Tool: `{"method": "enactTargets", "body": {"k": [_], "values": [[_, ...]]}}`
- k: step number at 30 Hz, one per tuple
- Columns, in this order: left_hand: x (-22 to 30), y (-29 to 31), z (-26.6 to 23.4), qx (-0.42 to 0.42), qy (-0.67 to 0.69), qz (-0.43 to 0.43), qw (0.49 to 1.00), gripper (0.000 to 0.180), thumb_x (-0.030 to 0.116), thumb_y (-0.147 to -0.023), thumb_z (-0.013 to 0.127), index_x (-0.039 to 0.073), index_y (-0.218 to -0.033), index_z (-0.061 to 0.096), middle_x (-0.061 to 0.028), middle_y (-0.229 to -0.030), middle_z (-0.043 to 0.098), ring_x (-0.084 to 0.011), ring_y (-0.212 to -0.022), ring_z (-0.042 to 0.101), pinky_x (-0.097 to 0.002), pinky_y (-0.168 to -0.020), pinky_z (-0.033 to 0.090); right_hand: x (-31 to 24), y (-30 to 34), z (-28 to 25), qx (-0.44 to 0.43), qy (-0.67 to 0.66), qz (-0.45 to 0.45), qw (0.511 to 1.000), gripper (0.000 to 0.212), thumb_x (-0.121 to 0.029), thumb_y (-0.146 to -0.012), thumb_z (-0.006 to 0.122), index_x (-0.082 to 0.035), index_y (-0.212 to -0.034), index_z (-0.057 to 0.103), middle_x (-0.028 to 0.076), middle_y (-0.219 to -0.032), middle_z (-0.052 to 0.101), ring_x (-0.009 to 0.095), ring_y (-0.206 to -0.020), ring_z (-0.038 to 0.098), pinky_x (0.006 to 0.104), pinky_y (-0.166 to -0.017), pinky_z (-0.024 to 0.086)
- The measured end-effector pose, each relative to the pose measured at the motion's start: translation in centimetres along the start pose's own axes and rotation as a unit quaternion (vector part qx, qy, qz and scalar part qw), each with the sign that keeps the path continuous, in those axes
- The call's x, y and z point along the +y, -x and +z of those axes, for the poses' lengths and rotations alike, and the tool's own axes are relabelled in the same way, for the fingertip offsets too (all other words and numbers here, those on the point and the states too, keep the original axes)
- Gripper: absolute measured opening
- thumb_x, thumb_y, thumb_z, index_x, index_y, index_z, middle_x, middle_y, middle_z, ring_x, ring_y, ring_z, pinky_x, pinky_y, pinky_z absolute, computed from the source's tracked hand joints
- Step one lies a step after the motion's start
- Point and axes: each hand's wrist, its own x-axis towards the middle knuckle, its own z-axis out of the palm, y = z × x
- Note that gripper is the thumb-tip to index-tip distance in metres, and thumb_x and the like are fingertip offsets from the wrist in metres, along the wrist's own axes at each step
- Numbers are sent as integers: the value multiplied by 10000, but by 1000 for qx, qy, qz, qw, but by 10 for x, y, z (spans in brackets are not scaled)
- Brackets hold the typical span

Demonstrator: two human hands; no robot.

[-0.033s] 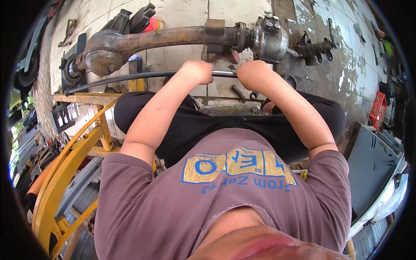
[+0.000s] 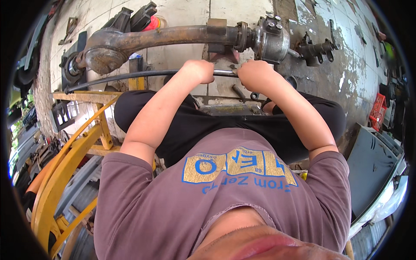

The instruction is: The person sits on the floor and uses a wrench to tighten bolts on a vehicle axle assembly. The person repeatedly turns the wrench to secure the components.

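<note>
Head view: no clear change from the preceding frame; handling appears at the same stage. Left hand (image 2: pixel 199 72) clamped around dark rod (image 2: pixel 149 73); right hand (image 2: pixel 255 74) closed on its right end. Rod on near side of rusty axle housing (image 2: pixel 173 38). Fingertips and rod's right tip hidden; left end indistinct.

Rod (image 2: pixel 134 75) | long, slender | black, shiny silver toward right | crosswise mid-view, left end lower

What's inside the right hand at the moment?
The long dark rod has a bright metal section running up to the right hand. What the hand encloses is covered by its own back.
</note>
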Motion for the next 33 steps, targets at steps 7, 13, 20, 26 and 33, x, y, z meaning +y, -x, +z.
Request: {"method": "enactTargets", "body": {"k": [7, 13, 20, 26, 33], "values": [[5, 5, 0, -11, -4, -31, 999, 365, 268, -893, 628, 68, -1181, 730, -135, -1199, 729, -293, -1106, 700, -434, -940, 565, 26, -4, -31, -17, -142, 32, 989, 219, -186, -922, 633, -49, -1049, 747, 196, -1050, 734, 376, -981, 710, 471, -842, 573], [4, 1, 1, 4, -6, -15, 1000, 365, 277, -869, 649, 70, -1155, 743, -135, -1194, 732, -281, -1109, 702, -433, -934, 568, 40, -6, 8, 246, -128, 24, 961, 214, -208, -937, 642, -32, -1014, 736, 164, -971, 725, 402, -893, 699, 500, -826, 552], [2, 5, 10, 34, -8, -25, 999, 321, 282, -857, 655, 95, -1098, 756, -125, -1128, 752, -280, -1072, 718, -428, -899, 581, -6, 1, 2, 58, -5, 4, 998, 165, -155, -831, 638, -95, -870, 787, 105, -920, 765, 291, -876, 751, 422, -722, 598], [6, 7, 1, -2, -13, -27, 1000, 403, 313, -878, 650, 84, -1201, 726, -135, -1205, 730, -275, -1120, 703, -420, -951, 560, -4, -3, 7, 40, 22, -7, 999, 179, -183, -851, 651, -82, -911, 787, 114, -943, 765, 294, -921, 735, 416, -748, 580], [6, 10, -3, -11, -22, -29, 999, 407, 307, -891, 642, 100, -1234, 711, -122, -1223, 725, -268, -1134, 697, -422, -957, 555, -6, -6, 7, 29, -9, 4, 1000, 138, -140, -835, 679, -75, -924, 762, 121, -953, 753, 305, -958, 717, 426, -790, 583]]}}
